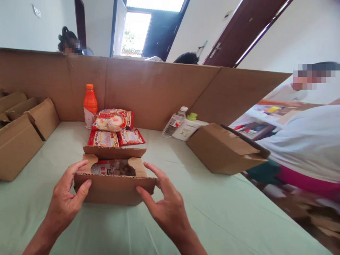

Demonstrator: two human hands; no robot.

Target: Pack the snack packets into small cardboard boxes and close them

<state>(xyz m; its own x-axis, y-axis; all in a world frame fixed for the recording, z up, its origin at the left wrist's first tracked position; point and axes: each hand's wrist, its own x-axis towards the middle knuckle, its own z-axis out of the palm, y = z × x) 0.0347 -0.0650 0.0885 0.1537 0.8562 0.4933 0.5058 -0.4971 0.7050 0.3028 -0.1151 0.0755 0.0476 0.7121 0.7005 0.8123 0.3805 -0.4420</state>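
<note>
1. One brown cardboard box [114,191], near, left of middle; top open, torn-looking edges. Printed packet [113,168] already inside; flaps not shut.
2. Left hand [65,200] and right hand [170,205] at its ends, thumbs against near panel, fingers spread; can't tell if gripping firmly.
3. Just far: shiny red-edged packets [108,120], outside box; orange bottle [90,104] beside.
4. Right, farther: clear ribbed bottle [174,124], white bottle [186,130], angled carton [220,148].
5. Below: creased pale-green cloth [212,205]. Far: flat cardboard wall [148,94].
</note>
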